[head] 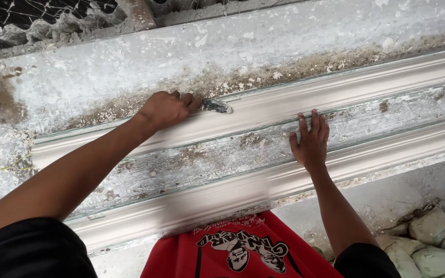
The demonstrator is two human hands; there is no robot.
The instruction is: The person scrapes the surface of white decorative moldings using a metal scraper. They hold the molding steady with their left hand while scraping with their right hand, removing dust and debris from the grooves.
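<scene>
The long white moulded plaster cornice strip (336, 90) lies lengthwise along the far part of the plaster-spattered grey work slab (104, 67), running from the slab's left end out past its right edge, with a second white plaster cornice strip (222, 198) parallel to it along the near edge. Toward the left, the left hand (165, 109) is curled shut around a small dark-bladed scraping tool (216, 106), whose blade touches the far strip's upper rim. Further right, the right hand (311, 139) lies flat with fingers spread and empty, pressing on the crusted grey band between the two strips. The strip looks stiff yet brittle, probably heavy for its slenderness and likely to crack if lifted by one end; it seems best supported at spaced points beneath its flat back, not by the thin profiled edges. At the lower right corner sit lumpy pale filled sacks (433, 239) on the floor.
</scene>
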